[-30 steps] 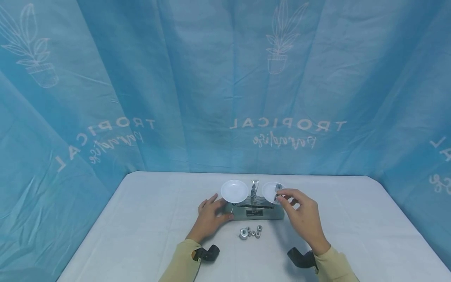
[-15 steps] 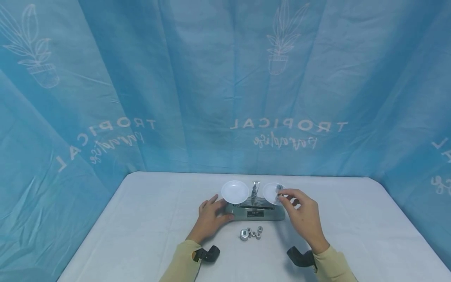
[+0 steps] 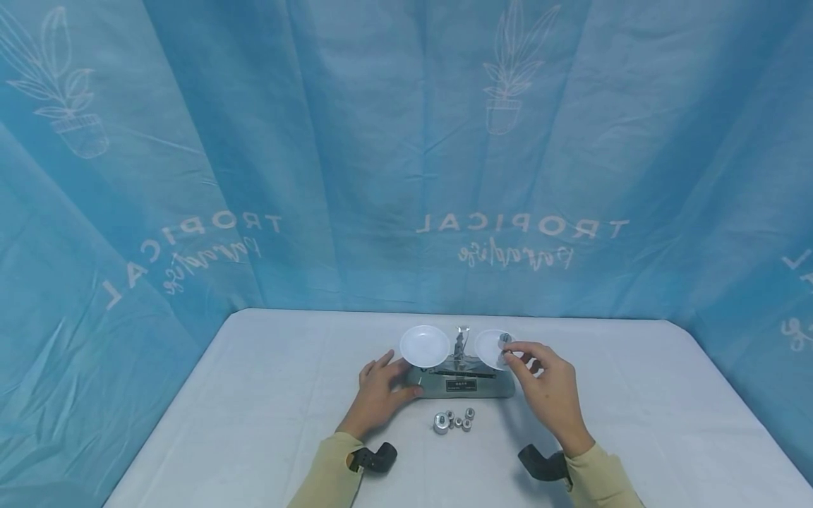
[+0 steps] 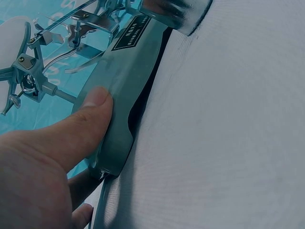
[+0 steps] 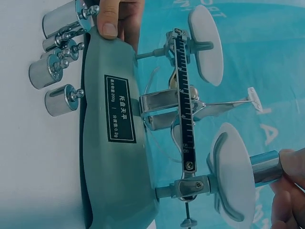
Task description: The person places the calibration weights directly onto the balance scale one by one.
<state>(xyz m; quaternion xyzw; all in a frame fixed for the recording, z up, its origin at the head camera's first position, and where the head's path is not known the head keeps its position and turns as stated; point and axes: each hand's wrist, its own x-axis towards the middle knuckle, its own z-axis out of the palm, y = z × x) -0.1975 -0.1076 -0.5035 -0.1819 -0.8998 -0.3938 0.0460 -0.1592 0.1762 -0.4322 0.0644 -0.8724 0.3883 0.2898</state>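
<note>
A blue backdrop curtain (image 3: 406,155) carries the white word "TROPICAL" in mirrored capitals, with a looping script line beneath it that cannot be made out with certainty; the print repeats on the left fold and, cut off, at the right edge. On the front of the grey balance scale (image 5: 114,143) sits a black label (image 5: 119,108) with white Chinese characters reading "托盘天平" and a smaller line with "200g" and "0.2g" (the characters beside those figures are too small to read surely). The black graduated beam (image 5: 185,100) above it bears white tick marks whose numbers are too small to read.
</note>
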